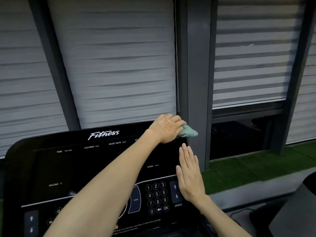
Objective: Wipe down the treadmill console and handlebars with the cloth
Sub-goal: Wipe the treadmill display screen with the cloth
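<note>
The black treadmill console (71, 168) fills the lower left, with "Fitness" lettering, readout labels and a number keypad (157, 197). My left hand (166, 128) reaches across to the console's top right corner and grips a green cloth (188, 132) against it; most of the cloth is hidden under the fingers. My right hand (189, 173) lies flat with straight fingers along the console's right edge, beside the speed arrows (176, 191). No handlebar is clearly in view.
Grey blinds (111, 65) and dark window posts (196, 74) stand right behind the console, with a pull cord (177, 65) hanging. Green artificial turf (256, 166) runs along the right. A dark grey machine part (290, 211) sits at the lower right.
</note>
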The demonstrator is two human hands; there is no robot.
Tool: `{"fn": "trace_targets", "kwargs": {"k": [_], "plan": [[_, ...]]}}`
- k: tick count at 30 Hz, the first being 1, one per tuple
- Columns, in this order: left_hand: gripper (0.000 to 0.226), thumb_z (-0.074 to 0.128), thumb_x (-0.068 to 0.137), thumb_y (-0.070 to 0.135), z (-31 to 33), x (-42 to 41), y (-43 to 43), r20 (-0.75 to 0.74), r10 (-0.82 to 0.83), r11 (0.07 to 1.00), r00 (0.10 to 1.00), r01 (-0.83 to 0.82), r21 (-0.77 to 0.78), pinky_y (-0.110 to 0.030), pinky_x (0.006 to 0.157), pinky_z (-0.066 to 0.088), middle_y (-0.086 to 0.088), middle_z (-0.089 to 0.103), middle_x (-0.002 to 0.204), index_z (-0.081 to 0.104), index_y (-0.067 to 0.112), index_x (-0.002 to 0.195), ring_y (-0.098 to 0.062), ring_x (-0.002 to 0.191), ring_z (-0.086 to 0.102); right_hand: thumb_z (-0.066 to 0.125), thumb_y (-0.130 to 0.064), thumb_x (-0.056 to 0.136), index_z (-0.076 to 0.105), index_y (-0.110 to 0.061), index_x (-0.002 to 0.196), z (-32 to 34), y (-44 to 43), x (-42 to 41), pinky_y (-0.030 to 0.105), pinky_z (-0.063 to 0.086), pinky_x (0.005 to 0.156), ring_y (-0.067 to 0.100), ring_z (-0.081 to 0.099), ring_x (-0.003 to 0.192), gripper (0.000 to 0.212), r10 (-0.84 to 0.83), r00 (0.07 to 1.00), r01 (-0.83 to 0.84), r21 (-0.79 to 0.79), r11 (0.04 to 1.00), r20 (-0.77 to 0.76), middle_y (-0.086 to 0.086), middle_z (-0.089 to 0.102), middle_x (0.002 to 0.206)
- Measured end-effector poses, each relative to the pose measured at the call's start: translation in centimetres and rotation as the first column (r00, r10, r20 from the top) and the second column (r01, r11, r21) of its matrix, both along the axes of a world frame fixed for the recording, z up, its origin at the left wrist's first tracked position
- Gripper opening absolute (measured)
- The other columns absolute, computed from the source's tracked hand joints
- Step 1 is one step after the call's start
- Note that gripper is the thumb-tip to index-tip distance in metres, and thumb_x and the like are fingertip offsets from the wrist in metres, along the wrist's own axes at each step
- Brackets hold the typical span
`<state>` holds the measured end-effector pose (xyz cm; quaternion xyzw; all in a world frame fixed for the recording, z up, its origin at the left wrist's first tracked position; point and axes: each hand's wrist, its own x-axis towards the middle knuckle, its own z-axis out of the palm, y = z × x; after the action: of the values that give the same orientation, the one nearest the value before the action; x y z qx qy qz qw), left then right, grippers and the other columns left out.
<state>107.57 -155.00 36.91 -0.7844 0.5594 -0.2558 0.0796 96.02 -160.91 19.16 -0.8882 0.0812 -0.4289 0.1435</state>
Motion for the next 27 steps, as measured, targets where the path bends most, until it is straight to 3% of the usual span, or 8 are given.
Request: {"fn": "trace_targets", "kwargs": {"k": [4,7,10,12,14,17,24,27], "plan": [[0.046,0.027,0.105,0.034,0.2,1.5,3.6,-0.127,0.072,0.992,0.989,-0.085,-0.094,-0.041,0.106,0.033,-0.006,0.044,0.146,0.031,0.019,0.148,-0.028,0.126,0.047,0.020,-0.028,0.101,0.008,-0.012,0.153,-0.1,0.0,0.1,0.033,-0.001,0.120,0.016,0.000,0.149,0.056,0.003,1.000,-0.003,-0.006,1.000,0.004,-0.003,-0.001,0.162],[0.045,0.025,0.106,0.034,0.4,3.0,8.1,-0.201,0.194,0.967,0.960,-0.222,-0.128,-0.041,0.106,0.033,-0.010,0.047,0.144,0.035,0.014,0.145,-0.030,0.128,0.047,0.019,-0.028,0.101,0.009,-0.011,0.153,-0.2,-0.1,0.1,0.034,0.000,0.120,0.017,0.001,0.149,0.056,0.000,1.000,0.000,-0.008,1.000,0.002,-0.002,0.000,0.162],[0.033,0.028,0.106,0.030,0.6,4.9,14.4,-0.232,0.258,0.932,0.938,-0.305,-0.196,-0.042,0.094,0.038,-0.016,0.059,0.124,0.050,0.010,0.120,-0.033,0.115,0.055,0.018,-0.028,0.101,0.010,-0.011,0.153,-0.2,0.0,0.1,0.034,-0.001,0.120,0.016,0.001,0.149,0.056,0.000,1.000,0.000,-0.003,1.000,0.000,-0.003,0.001,0.162],[0.024,0.030,0.106,0.028,0.7,6.0,18.8,-0.225,0.294,0.915,0.929,-0.341,-0.216,-0.043,0.086,0.039,-0.018,0.062,0.109,0.047,0.014,0.098,-0.035,0.105,0.059,0.019,-0.028,0.101,0.011,-0.011,0.153,-0.2,0.0,0.0,0.032,-0.002,0.120,0.016,0.001,0.149,0.055,-0.004,1.000,0.004,0.004,1.000,0.001,-0.003,0.002,0.162],[0.028,0.026,0.104,0.034,0.7,7.3,22.9,-0.232,0.319,0.892,0.919,-0.374,-0.255,-0.045,0.082,0.043,-0.019,0.063,0.101,0.044,0.016,0.090,-0.037,0.097,0.061,0.019,-0.028,0.101,0.012,-0.011,0.153,-0.1,0.2,0.0,0.032,-0.002,0.120,0.016,0.002,0.149,0.055,-0.016,1.000,0.016,0.008,1.000,-0.001,-0.002,0.003,0.162],[0.056,0.017,0.097,0.045,0.2,9.2,27.8,-0.222,0.372,0.855,0.901,-0.426,-0.298,-0.047,0.086,0.047,-0.017,0.065,0.108,0.058,0.009,0.111,-0.038,0.097,0.062,0.019,-0.027,0.101,0.012,-0.010,0.153,0.1,0.4,-0.2,0.031,-0.002,0.120,0.015,0.002,0.149,0.055,-0.032,0.999,0.032,0.016,0.999,-0.019,-0.002,0.003,0.162],[0.033,0.050,0.101,0.014,-2.1,10.0,31.2,-0.205,0.273,0.786,0.940,-0.341,-0.515,-0.049,0.106,0.039,-0.017,0.062,0.128,0.058,0.004,0.131,-0.037,0.120,0.055,0.011,-0.035,0.100,0.003,-0.012,0.153,0.7,1.7,0.0,0.035,-0.002,0.120,0.011,-0.008,0.148,0.058,-0.112,0.990,0.115,0.028,0.993,-0.085,-0.001,-0.005,0.161],[0.034,0.053,0.099,0.013,-2.7,8.4,30.2,-0.253,0.239,0.734,0.938,-0.345,-0.585,-0.049,0.097,0.046,-0.014,0.061,0.129,0.058,0.009,0.132,-0.035,0.125,0.052,0.011,-0.035,0.100,0.005,-0.011,0.153,2.0,4.2,0.6,0.034,-0.004,0.120,0.012,-0.008,0.148,0.058,-0.078,0.994,0.079,0.012,0.997,-0.078,-0.001,-0.004,0.161]]}}
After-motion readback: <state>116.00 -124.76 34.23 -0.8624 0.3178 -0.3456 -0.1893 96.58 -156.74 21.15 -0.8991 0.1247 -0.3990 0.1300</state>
